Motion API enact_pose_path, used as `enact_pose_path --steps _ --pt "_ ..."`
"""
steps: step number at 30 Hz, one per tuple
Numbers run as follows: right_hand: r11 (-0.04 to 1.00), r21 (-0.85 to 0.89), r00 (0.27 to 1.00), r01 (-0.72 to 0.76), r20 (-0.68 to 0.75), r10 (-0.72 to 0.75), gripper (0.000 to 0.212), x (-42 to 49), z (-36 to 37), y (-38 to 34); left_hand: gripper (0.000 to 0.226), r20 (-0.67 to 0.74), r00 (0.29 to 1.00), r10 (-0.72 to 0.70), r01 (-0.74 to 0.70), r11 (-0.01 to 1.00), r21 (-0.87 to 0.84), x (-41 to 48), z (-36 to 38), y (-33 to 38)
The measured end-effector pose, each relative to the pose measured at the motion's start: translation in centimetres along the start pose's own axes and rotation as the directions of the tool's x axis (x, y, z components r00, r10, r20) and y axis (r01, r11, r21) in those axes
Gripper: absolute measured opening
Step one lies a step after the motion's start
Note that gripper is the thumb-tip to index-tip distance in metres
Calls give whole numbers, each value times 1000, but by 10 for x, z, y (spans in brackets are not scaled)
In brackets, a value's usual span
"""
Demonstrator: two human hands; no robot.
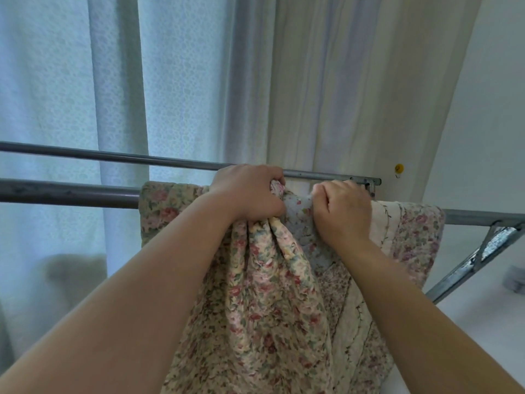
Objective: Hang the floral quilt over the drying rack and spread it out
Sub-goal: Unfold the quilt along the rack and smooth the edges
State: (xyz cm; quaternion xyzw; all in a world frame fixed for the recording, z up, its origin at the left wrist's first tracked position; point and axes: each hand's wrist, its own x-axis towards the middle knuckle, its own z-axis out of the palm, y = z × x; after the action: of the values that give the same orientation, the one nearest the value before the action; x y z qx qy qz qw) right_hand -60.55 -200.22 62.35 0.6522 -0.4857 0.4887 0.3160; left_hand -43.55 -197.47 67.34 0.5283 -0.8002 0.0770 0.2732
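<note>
The floral quilt (270,302), cream with small pink and green flowers and patchwork bands, hangs over the near bar of the metal drying rack (65,193) and falls toward me in folds. My left hand (250,191) grips a bunched fold of the quilt at the top of the bar. My right hand (342,209) is closed on the quilt just to its right, over a pale blue patch. The quilt covers only the right part of the bar, from about the middle to near the right end.
A second, thinner rack bar (113,158) runs behind the first. The rack's slanted side brace (477,260) is at the right. Pale blue sheer curtains (71,81) and a cream curtain (355,81) hang behind. A white wall with a yellow mark (399,167) stands at the right.
</note>
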Motion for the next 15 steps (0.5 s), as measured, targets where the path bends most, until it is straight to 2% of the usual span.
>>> enact_pose_path --steps 2,5,10,15 --pt "999 37 1000 0 -2 0 33 2 5 -18 45 -21 1000 3 -3 1000 4 0 0 1" --pt "999 0 997 40 -73 -40 33 -2 10 -28 42 -33 999 33 -33 999 0 -2 0 -3" --pt "996 -56 995 66 -73 -70 42 -2 17 -25 36 54 996 74 -73 997 -19 -2 -13 -16" --pt "995 -87 994 39 -98 -47 47 -2 16 -16 37 62 997 55 -53 998 -38 -14 -37 -55"
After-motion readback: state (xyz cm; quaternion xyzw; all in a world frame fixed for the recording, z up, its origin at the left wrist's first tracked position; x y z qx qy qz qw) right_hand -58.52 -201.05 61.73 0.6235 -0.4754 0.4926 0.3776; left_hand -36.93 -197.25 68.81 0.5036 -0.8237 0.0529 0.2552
